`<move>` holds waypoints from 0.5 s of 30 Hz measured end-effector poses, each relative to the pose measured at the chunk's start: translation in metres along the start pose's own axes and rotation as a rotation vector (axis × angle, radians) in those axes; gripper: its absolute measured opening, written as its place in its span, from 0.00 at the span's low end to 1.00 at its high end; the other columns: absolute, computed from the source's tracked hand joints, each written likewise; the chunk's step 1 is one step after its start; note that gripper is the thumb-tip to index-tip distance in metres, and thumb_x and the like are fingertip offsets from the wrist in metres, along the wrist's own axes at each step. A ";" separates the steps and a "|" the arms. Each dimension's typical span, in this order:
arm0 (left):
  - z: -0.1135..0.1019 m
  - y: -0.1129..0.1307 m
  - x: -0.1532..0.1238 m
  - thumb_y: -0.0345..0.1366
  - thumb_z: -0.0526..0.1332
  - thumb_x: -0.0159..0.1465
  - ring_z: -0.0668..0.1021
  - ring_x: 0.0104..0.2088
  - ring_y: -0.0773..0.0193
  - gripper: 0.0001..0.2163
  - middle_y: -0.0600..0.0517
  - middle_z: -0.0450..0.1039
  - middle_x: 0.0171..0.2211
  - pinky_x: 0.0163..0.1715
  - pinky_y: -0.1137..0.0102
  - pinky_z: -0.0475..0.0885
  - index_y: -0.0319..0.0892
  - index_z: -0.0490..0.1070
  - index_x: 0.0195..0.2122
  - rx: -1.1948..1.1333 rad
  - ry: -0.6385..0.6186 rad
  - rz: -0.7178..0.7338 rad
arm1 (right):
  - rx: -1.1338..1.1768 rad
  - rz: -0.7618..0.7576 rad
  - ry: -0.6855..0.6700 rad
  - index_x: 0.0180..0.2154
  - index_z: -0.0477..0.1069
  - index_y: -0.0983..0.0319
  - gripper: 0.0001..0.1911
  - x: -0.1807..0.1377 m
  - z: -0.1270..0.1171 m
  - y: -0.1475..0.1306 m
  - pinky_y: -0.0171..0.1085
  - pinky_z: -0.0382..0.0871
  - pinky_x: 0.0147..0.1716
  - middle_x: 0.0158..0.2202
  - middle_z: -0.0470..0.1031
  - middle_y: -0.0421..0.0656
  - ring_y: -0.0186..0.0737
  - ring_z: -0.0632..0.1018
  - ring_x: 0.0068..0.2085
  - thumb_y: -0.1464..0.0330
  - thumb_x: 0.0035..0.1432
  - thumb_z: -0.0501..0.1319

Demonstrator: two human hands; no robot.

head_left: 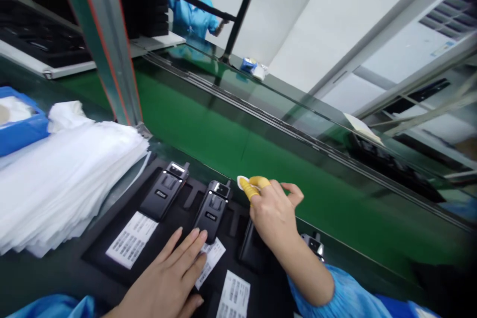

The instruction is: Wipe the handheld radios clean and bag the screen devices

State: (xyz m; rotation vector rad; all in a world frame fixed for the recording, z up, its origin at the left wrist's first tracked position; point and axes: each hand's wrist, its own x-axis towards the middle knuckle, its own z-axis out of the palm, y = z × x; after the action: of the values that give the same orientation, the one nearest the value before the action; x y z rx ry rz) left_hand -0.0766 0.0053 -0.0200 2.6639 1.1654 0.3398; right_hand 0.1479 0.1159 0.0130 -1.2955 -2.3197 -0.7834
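Observation:
A black tray [112, 238] in front of me holds several black handheld radios [164, 191], each standing by a white barcode label [131, 239]. My left hand [169, 273] lies flat with its fingers stretched out, the tips resting on one label [213, 257] just below the second radio [213, 208]. My right hand [274, 211] hovers over the third radio [250, 251]. Its thumb and forefinger, in yellow finger cots, pinch a small white piece [243, 181]. A fourth radio [313, 244] peeks out behind my right wrist.
A thick stack of white foam bags [63, 179] lies left of the tray, with a blue bin [20, 124] behind it. A green conveyor belt [261, 154] runs diagonally beyond the tray. A metal post [108, 54] stands at the left. Another person in blue [192, 15] works at the far end.

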 end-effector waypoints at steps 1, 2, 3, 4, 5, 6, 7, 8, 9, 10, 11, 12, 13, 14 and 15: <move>-0.002 0.003 0.000 0.36 0.60 0.61 0.63 0.61 0.51 0.22 0.43 0.58 0.62 0.59 0.55 0.60 0.42 0.64 0.57 -0.030 -0.009 -0.013 | 0.003 -0.009 -0.001 0.21 0.71 0.60 0.14 0.001 -0.003 -0.002 0.46 0.47 0.44 0.32 0.72 0.42 0.37 0.65 0.34 0.81 0.50 0.53; -0.006 0.006 0.001 0.35 0.60 0.60 0.63 0.61 0.51 0.22 0.42 0.58 0.62 0.59 0.55 0.59 0.41 0.64 0.56 -0.064 -0.019 -0.028 | 0.010 -0.027 -0.003 0.21 0.71 0.60 0.13 0.002 -0.006 -0.006 0.45 0.48 0.44 0.32 0.72 0.42 0.38 0.65 0.34 0.80 0.49 0.54; -0.010 0.008 0.000 0.34 0.60 0.59 0.63 0.61 0.51 0.22 0.42 0.58 0.62 0.59 0.54 0.59 0.41 0.65 0.56 -0.095 -0.023 -0.044 | 0.023 -0.051 -0.008 0.21 0.71 0.60 0.13 0.005 -0.009 -0.010 0.45 0.48 0.43 0.32 0.72 0.43 0.38 0.65 0.34 0.80 0.48 0.54; -0.016 0.009 -0.002 0.34 0.60 0.59 0.64 0.60 0.51 0.22 0.41 0.58 0.61 0.59 0.54 0.59 0.40 0.65 0.56 -0.116 -0.024 -0.058 | 0.044 -0.078 -0.016 0.21 0.71 0.60 0.12 0.008 -0.011 -0.017 0.45 0.49 0.43 0.32 0.72 0.43 0.38 0.65 0.34 0.80 0.47 0.55; -0.021 0.010 -0.005 0.34 0.60 0.59 0.64 0.60 0.51 0.22 0.41 0.59 0.61 0.59 0.53 0.59 0.39 0.65 0.55 -0.126 -0.021 -0.066 | 0.070 -0.102 -0.027 0.22 0.72 0.60 0.11 0.012 -0.012 -0.024 0.45 0.49 0.43 0.32 0.72 0.43 0.38 0.66 0.34 0.80 0.47 0.55; -0.027 0.008 -0.010 0.35 0.60 0.59 0.65 0.60 0.51 0.22 0.41 0.59 0.61 0.59 0.53 0.59 0.39 0.65 0.55 -0.121 -0.013 -0.074 | 0.098 -0.116 -0.035 0.23 0.72 0.60 0.12 0.017 -0.013 -0.031 0.45 0.49 0.43 0.32 0.72 0.43 0.38 0.66 0.34 0.80 0.46 0.55; -0.032 0.005 -0.017 0.36 0.60 0.60 0.65 0.60 0.51 0.22 0.42 0.59 0.61 0.59 0.52 0.59 0.39 0.65 0.56 -0.103 0.003 -0.084 | 0.125 -0.121 -0.039 0.24 0.73 0.60 0.12 0.022 -0.013 -0.039 0.46 0.48 0.44 0.33 0.72 0.43 0.38 0.66 0.34 0.80 0.46 0.56; -0.035 0.001 -0.025 0.36 0.60 0.60 0.64 0.60 0.51 0.22 0.42 0.59 0.61 0.59 0.52 0.58 0.39 0.64 0.56 -0.074 0.025 -0.098 | 0.149 -0.121 -0.039 0.25 0.74 0.59 0.13 0.027 -0.013 -0.047 0.46 0.48 0.45 0.33 0.72 0.43 0.38 0.66 0.34 0.81 0.46 0.56; -0.036 -0.004 -0.033 0.37 0.59 0.61 0.63 0.60 0.51 0.22 0.43 0.58 0.62 0.59 0.52 0.58 0.39 0.64 0.57 -0.037 0.054 -0.115 | 0.168 -0.123 -0.039 0.26 0.74 0.59 0.13 0.033 -0.011 -0.053 0.46 0.48 0.45 0.33 0.72 0.42 0.38 0.66 0.34 0.81 0.46 0.56; -0.036 -0.010 -0.041 0.37 0.59 0.62 0.63 0.61 0.51 0.22 0.44 0.58 0.62 0.59 0.52 0.58 0.40 0.63 0.58 0.003 0.084 -0.137 | 0.181 -0.127 -0.038 0.26 0.74 0.59 0.13 0.039 -0.008 -0.060 0.47 0.48 0.45 0.32 0.72 0.42 0.38 0.66 0.34 0.81 0.47 0.56; -0.033 -0.017 -0.048 0.37 0.58 0.62 0.63 0.61 0.51 0.22 0.45 0.57 0.62 0.59 0.52 0.58 0.40 0.63 0.58 0.042 0.113 -0.159 | 0.188 -0.131 -0.038 0.26 0.75 0.59 0.13 0.046 -0.004 -0.065 0.46 0.48 0.45 0.32 0.72 0.42 0.38 0.66 0.34 0.81 0.47 0.56; -0.029 -0.023 -0.052 0.38 0.58 0.63 0.62 0.61 0.51 0.22 0.45 0.57 0.62 0.59 0.52 0.58 0.41 0.63 0.58 0.075 0.138 -0.184 | 0.191 -0.135 -0.042 0.26 0.75 0.59 0.12 0.052 0.001 -0.069 0.46 0.48 0.44 0.32 0.72 0.42 0.38 0.66 0.34 0.80 0.47 0.57; -0.024 -0.030 -0.055 0.40 0.58 0.63 0.62 0.61 0.51 0.22 0.45 0.57 0.62 0.59 0.52 0.58 0.41 0.63 0.58 0.100 0.159 -0.211 | 0.192 -0.141 -0.052 0.26 0.75 0.59 0.12 0.059 0.007 -0.073 0.45 0.48 0.43 0.32 0.72 0.41 0.38 0.66 0.34 0.80 0.48 0.58; -0.018 -0.035 -0.055 0.43 0.59 0.62 0.63 0.61 0.51 0.23 0.45 0.58 0.62 0.59 0.52 0.58 0.42 0.64 0.57 0.116 0.174 -0.244 | 0.194 -0.149 -0.066 0.27 0.75 0.59 0.11 0.066 0.013 -0.076 0.45 0.48 0.43 0.32 0.72 0.41 0.38 0.66 0.34 0.80 0.48 0.58; -0.012 -0.039 -0.055 0.46 0.60 0.61 0.63 0.61 0.50 0.25 0.45 0.58 0.62 0.59 0.52 0.58 0.42 0.64 0.57 0.122 0.184 -0.279 | 0.196 -0.159 -0.081 0.28 0.75 0.59 0.11 0.072 0.019 -0.079 0.44 0.48 0.42 0.33 0.72 0.41 0.37 0.66 0.34 0.79 0.49 0.58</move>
State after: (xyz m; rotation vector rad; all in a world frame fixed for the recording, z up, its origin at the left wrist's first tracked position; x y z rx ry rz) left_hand -0.1434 -0.0081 -0.0270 2.5634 1.6404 0.4861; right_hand 0.0421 0.1415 0.0152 -1.0885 -2.5157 -0.5418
